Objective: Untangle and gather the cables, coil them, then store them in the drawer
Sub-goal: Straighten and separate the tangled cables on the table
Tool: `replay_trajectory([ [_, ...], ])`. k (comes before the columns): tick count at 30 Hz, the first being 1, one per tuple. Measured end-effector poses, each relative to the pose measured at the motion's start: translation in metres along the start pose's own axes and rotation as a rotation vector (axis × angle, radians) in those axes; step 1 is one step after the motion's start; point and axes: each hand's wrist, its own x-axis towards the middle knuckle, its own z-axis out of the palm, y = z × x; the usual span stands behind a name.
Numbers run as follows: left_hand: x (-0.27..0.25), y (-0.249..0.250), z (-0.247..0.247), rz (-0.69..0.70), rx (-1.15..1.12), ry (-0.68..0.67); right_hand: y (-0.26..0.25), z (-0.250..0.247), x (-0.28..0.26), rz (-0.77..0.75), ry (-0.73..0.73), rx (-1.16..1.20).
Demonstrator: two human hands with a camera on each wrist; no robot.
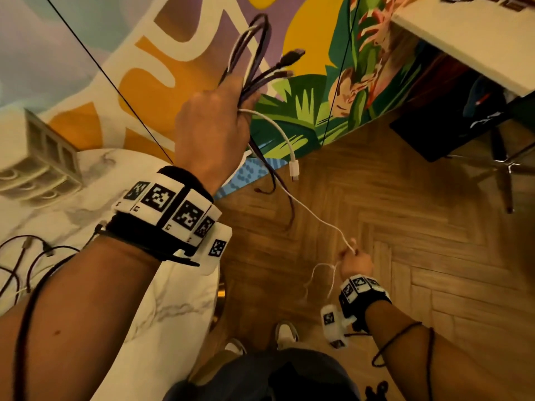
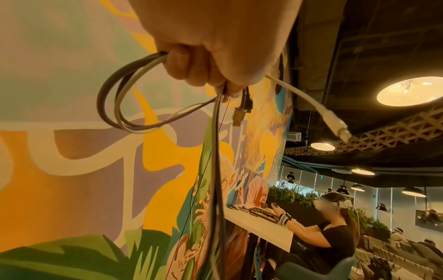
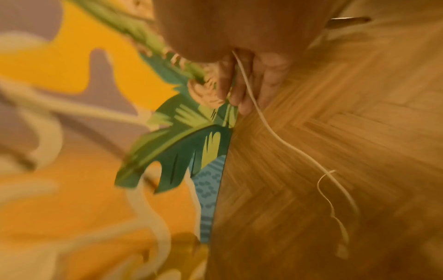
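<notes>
Your fingers (image 2: 191, 64) of the left hand (image 1: 212, 125) are curled tight round a bundle of cables (image 1: 252, 50), held high against the painted wall (image 1: 144, 68) so that the folded loops stand above the fist and the loose tails hang clear of each other. A white cable (image 1: 315, 218) runs from that fist down to your right hand (image 1: 354, 260), held low over the wooden floor (image 1: 405, 227); there it passes between fingers (image 3: 244, 91) that seem to pinch it lightly, though motion blur leaves this uncertain. Holding the hands well apart draws the white cable straight, which likely serves to free it from the darker strands. More cables (image 1: 26, 256) lie on the marble table (image 1: 173, 314) at your left. No drawer is in view.
</notes>
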Motion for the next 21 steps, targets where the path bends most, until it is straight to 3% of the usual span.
replay_trajectory([
  [2, -0.001, -0.001, -0.001, 0.004, -0.012, 0.019, -0.003, -0.002, 0.003, 0.035, 0.012, 0.022],
  [4, -0.006, 0.003, 0.003, -0.023, -0.063, -0.022, 0.002, 0.003, 0.004, 0.035, -0.159, -0.162],
  [8, -0.028, 0.009, 0.025, -0.030, -0.230, -0.134, 0.012, 0.018, -0.002, -0.159, -0.509, -0.480],
  [12, -0.040, 0.011, 0.051, -0.047, -0.287, -0.233, 0.005, 0.026, 0.016, -0.380, -0.534, -0.650],
  [14, -0.045, 0.013, 0.060, -0.049, -0.321, -0.251, -0.006, 0.028, 0.026, -0.480, -0.485, -0.542],
  [18, -0.051, 0.016, 0.075, -0.060, -0.394, -0.285, -0.085, -0.007, -0.053, -0.690, -0.351, -0.048],
  [21, -0.054, 0.022, 0.082, -0.089, -0.472, -0.326, -0.127, -0.028, -0.100, -0.972, -0.553, 0.181],
])
